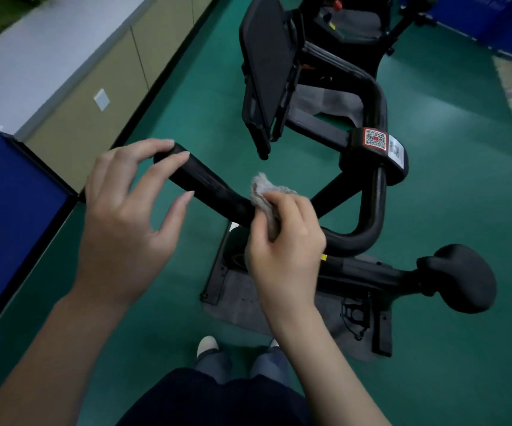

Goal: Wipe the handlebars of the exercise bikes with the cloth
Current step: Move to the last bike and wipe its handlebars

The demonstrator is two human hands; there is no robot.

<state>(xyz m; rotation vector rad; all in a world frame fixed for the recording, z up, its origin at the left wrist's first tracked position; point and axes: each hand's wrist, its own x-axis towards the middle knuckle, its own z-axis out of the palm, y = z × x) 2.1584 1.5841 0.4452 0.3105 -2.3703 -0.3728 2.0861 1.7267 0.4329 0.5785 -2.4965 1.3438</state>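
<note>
I'm gripping the grey cloth [267, 204] in my right hand [282, 250], bunching it against the black handlebar [211, 189] midway along its near arm. My left hand [125, 216] is hovering open, fingertips touching the bar's end. The bar is looking matte, curving round to a QR sticker [375, 138]. Green floor [451, 186] is spreading below, beige cabinets [95, 96] lining the left wall.
</note>
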